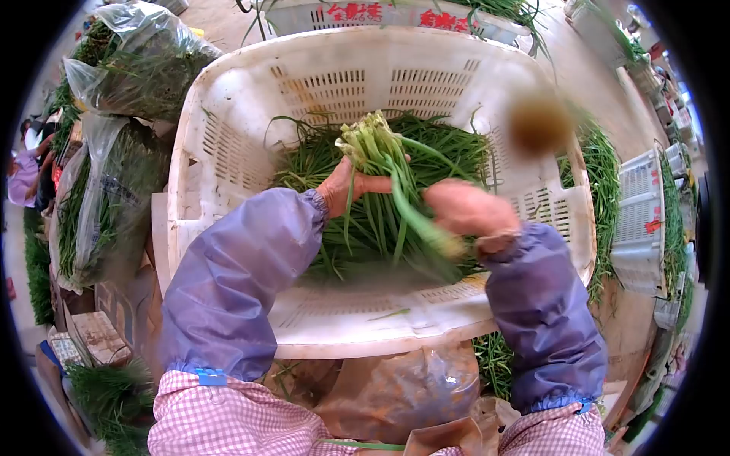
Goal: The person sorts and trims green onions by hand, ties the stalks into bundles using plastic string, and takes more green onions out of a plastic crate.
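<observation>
My left hand [341,186] is closed around a bunch of long green leafy stalks [374,144], whose pale cut ends point up and away. To its right my right hand [468,209], blurred by motion, is curled with the fingers turned inward. A green stalk [433,153] runs from the bunch to this hand and appears held in it. A thicker stalk [414,216] with a pale end bends down just below the right hand. Both hands are over a white plastic crate [380,323], where loose green leaves [304,152] lie under the bunch.
Clear plastic bags of greens [106,182] stand at the left. Another white crate with red writing [365,15] is beyond mine, and more crates [639,220] stand at the right. A brown plastic bag [403,387] lies below the near rim. A brown blur [540,124] covers the upper right.
</observation>
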The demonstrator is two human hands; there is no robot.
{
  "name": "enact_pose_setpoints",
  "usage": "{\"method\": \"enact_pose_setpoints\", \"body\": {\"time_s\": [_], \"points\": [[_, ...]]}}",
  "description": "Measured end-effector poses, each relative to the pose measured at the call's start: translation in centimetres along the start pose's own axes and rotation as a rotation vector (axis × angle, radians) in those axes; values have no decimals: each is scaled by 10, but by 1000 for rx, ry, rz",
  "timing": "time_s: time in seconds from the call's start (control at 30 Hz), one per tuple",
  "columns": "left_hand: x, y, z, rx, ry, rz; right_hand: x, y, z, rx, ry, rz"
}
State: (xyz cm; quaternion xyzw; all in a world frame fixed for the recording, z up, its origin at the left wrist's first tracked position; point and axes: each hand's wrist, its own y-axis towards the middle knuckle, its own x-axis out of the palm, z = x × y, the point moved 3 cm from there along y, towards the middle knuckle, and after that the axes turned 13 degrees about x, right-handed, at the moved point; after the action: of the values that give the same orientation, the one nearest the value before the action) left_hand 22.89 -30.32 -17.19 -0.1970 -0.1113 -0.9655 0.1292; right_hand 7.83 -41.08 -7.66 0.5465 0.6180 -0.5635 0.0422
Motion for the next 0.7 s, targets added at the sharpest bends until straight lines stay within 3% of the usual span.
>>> {"method": "enact_pose_setpoints", "body": {"time_s": [0.07,0.1,0.13,0.2,0.3,0.37,0.43,0.5,0.53,0.57,0.63,0.67,0.7], "points": [[7,0,6,6,81,9,-28,-37,1,-78,215,-158],[12,0,9,8,121,14,-45,-52,-13,-28,191,-375],[12,-1,9,-11,119,15,-54,-60,6,-373,515,-349],[19,0,9,-58,73,32,-69,-66,36,-701,1000,170],[30,2,9,-172,-145,121,-67,8,87,-669,1475,466],[31,7,6,-217,-296,97,-45,26,64,-410,1426,390],[44,6,6,114,264,-147,-34,15,19,-441,1028,324],[63,2,12,-1,-4,66,-20,3,-19,-409,860,176],[71,-3,9,-48,-171,167,-11,11,-24,-540,470,546],[75,-4,1,68,-5,148,-6,13,-26,-485,303,767],[86,-6,-8,287,358,163,5,14,-22,-303,628,634],[87,-7,-12,211,484,88,10,16,-18,-278,820,600],[88,-8,-16,132,606,11,15,23,-11,-280,819,596]]}}
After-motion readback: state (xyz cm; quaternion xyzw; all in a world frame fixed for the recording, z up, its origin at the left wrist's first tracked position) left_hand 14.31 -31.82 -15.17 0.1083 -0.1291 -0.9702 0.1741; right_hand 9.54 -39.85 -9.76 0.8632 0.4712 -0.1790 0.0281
